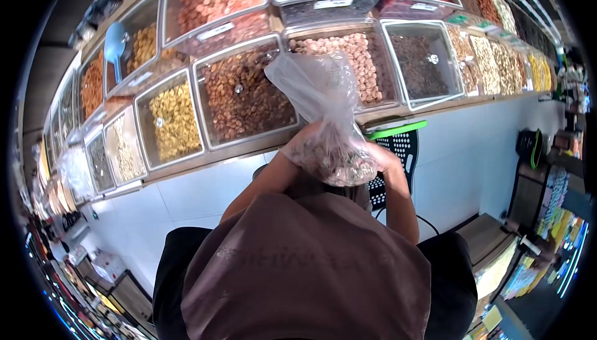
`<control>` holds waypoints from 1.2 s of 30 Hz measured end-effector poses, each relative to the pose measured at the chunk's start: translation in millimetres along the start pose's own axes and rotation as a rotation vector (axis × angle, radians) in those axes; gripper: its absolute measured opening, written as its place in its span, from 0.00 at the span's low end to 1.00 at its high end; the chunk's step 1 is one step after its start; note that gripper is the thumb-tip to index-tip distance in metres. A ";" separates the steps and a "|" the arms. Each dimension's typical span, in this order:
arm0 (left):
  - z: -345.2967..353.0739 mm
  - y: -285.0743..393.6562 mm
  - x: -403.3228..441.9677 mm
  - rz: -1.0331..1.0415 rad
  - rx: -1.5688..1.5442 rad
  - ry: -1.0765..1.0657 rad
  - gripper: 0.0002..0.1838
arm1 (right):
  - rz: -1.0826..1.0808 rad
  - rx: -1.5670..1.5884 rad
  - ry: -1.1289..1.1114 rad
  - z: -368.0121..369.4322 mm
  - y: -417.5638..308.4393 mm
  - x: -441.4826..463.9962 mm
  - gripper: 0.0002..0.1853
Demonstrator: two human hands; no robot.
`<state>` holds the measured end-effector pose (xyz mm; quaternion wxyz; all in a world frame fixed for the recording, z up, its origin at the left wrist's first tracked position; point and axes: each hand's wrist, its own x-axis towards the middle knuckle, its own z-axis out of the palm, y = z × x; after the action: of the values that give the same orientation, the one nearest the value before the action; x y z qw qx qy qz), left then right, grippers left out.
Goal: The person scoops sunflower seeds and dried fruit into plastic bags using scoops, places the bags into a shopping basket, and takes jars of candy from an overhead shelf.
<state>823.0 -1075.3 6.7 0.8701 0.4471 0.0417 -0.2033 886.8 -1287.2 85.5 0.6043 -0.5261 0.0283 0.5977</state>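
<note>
A clear plastic bag [339, 159] hangs in front of my chest, with small pale brownish-pink pieces in its rounded bottom. Its neck is bunched together and the loose top flares upward over the bins. My left hand [301, 146] grips the bag from the left at the gathered part, its fingers partly covered by the plastic. On the bag's right side my right hand [385, 158] is closed against it, fingertips hidden behind the plastic. Just beyond the bag are a bin of pinkish round pieces [364, 69] and a bin of brown dried pieces [239, 91].
Lidded clear bins of dried goods line the counter, including a yellow-filled bin [174, 122] and a dark-filled bin [423, 63]. A blue scoop [115, 47] lies at the left. A black perforated stool [404, 153] and a green strip [398, 130] are by my right hand.
</note>
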 end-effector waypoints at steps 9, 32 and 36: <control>-1.7 72.5 35.8 -0.113 -0.514 0.416 0.18 | -0.172 0.833 -0.460 -23.8 -10.6 54.3 0.24; -51.4 35.4 75.7 -0.096 0.602 0.331 0.19 | -1.084 -1.132 0.720 -48.9 -55.5 132.7 0.25; -65.3 12.5 75.8 -0.092 0.506 0.315 0.21 | -0.707 -1.171 0.641 -53.4 -53.1 135.4 0.21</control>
<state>904.3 -1041.0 -42.0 0.7039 0.6732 0.1443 -0.1744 996.9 -1214.9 3.9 0.3439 -0.8871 -0.2899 0.1034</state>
